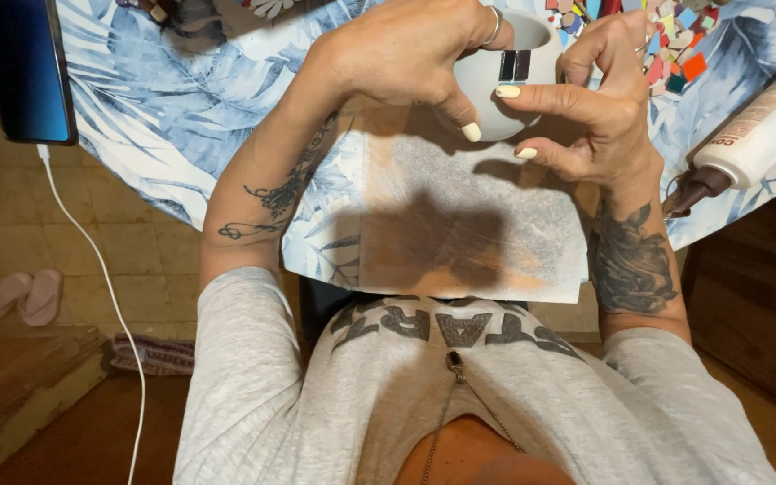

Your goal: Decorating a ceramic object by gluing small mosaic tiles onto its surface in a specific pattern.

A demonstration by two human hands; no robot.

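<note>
My left hand [406,54] grips a small white round pot [532,40] from the left, its thumb pressed under the pot's side. Two small dark rectangular tiles [515,65] sit on the pot's wall. My right hand [599,108] is at the pot's right side, and its thumb tip touches the wall just below the tiles. Both hands hover over a stained sheet of white paper [469,224] that lies on the table's near edge.
The table wears a blue leaf-print cloth [181,99]. A pile of small coloured mosaic pieces [675,40] lies at the far right. A white tube with a brown nozzle [747,144] lies at the right edge. A phone [24,67] with a white cable stands at the left. Pink sandals [20,296] lie on the floor.
</note>
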